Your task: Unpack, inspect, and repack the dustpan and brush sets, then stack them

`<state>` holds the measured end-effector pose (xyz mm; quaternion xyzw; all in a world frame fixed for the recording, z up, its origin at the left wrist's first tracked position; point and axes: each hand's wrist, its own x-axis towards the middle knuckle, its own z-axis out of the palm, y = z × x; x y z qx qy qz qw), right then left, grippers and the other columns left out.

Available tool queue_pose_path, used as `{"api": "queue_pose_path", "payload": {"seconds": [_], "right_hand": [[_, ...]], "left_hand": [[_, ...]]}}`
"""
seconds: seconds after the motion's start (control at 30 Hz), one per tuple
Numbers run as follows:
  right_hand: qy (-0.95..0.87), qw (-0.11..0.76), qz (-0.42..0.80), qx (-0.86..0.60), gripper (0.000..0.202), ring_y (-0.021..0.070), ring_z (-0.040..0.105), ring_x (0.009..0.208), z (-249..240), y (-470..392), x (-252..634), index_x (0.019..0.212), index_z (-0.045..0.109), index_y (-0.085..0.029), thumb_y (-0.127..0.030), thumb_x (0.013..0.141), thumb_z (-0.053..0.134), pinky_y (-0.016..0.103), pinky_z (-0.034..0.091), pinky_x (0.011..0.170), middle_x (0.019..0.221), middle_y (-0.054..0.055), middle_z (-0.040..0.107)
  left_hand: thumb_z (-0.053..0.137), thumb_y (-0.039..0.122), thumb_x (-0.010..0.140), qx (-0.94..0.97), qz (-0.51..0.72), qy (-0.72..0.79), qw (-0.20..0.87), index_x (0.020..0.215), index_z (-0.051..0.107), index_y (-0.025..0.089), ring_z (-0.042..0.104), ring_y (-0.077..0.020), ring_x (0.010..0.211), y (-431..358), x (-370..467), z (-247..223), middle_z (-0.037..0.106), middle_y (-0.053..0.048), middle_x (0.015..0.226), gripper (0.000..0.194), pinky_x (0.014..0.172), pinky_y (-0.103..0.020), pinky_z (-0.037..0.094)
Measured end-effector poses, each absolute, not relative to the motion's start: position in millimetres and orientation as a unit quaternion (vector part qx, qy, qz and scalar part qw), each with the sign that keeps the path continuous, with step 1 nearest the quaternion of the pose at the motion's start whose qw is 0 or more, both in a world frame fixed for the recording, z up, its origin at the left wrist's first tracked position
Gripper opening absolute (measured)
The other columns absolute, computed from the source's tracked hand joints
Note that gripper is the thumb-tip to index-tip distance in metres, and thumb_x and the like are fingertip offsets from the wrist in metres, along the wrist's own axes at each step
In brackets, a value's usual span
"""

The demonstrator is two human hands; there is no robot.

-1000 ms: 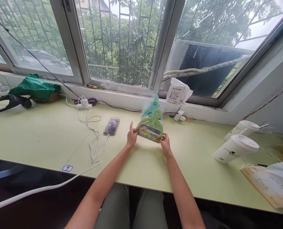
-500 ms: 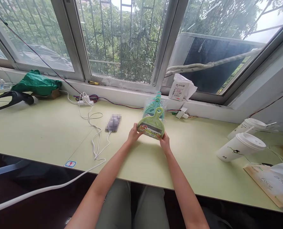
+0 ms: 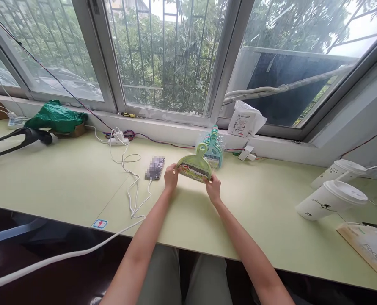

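Observation:
A yellow-green dustpan (image 3: 196,165) with a labelled brush in it is held upright between my two hands, its looped handle pointing up. My left hand (image 3: 171,176) grips its left corner, and my right hand (image 3: 213,187) grips its right corner. Behind it and slightly right, a row of teal dustpans (image 3: 214,148) in clear plastic stands near the window wall, partly hidden by the one I hold. A phone (image 3: 155,168) on a white cable lies left of my left hand.
On the pale green table (image 3: 264,190), two lidded white cups (image 3: 331,199) and a tissue pack (image 3: 367,250) are at the right. A power strip (image 3: 118,139), loose cables and a green bag (image 3: 56,116) lie left. A white packet (image 3: 243,120) rests on the sill.
The yellow-green dustpan has moved left with both hands, away from the teal ones, uncovering more of them. The view has shifted slightly.

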<state>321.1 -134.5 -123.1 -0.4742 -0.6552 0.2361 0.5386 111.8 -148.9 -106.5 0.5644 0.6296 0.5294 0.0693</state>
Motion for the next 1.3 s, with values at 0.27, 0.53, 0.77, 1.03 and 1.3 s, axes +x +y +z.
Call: {"api": "queue_pose_path", "payload": {"seconds": [0.27,0.53,0.77,1.03,1.3], "right_hand": [[-0.664,0.519,0.192,-0.502,0.010,0.0181,0.057,0.067,-101,-40,202,0.082,0.059,-0.018,-0.024,0.077,0.053,0.026,0.039,0.065,0.078,0.006,0.066],[-0.653,0.512,0.219,-0.514,0.017,0.0209,0.061,0.075,-107,75,117,0.085,0.061,-0.019,-0.015,0.071,0.051,0.025,0.041,0.068,0.084,0.007,0.070],[-0.623,0.509,0.232,-0.547,0.030,0.0243,0.061,0.096,-125,130,83,0.103,0.060,-0.012,-0.010,0.074,0.051,0.029,0.044,0.082,0.104,0.016,0.066],[-0.574,0.500,0.225,-0.607,0.041,0.0319,0.051,0.116,-126,142,66,0.120,0.051,-0.006,-0.012,0.079,0.053,0.040,0.040,0.097,0.118,0.024,0.057],[-0.587,0.572,0.221,-0.528,0.072,0.0309,0.017,0.141,-110,99,88,0.143,0.018,-0.007,-0.017,0.081,0.054,0.048,0.021,0.112,0.148,0.026,0.021]], "left_hand": [[0.040,0.039,0.092,0.468,0.644,0.600,-0.076,0.124,0.043,0.014,0.036,-0.0303,0.129,-147,99,-112,0.045,-0.022,0.130,0.040,0.106,-0.051,0.025],[0.036,0.024,0.091,0.462,0.644,0.606,-0.062,0.098,0.051,0.020,0.052,-0.0244,0.095,-133,83,-116,0.056,-0.010,0.097,0.016,0.087,-0.044,0.042],[0.036,0.016,0.089,0.486,0.622,0.613,-0.035,0.086,0.055,0.021,0.053,-0.0229,0.097,-125,83,-117,0.056,-0.008,0.096,0.020,0.083,-0.038,0.044],[0.039,0.013,0.086,0.514,0.588,0.624,-0.019,0.080,0.058,0.021,0.055,-0.0223,0.096,-123,86,-116,0.058,-0.007,0.095,0.022,0.076,-0.035,0.046],[0.038,0.015,0.085,0.522,0.581,0.624,-0.003,0.079,0.059,0.022,0.055,-0.0237,0.093,-118,84,-116,0.059,-0.008,0.093,0.023,0.071,-0.035,0.046]]}}
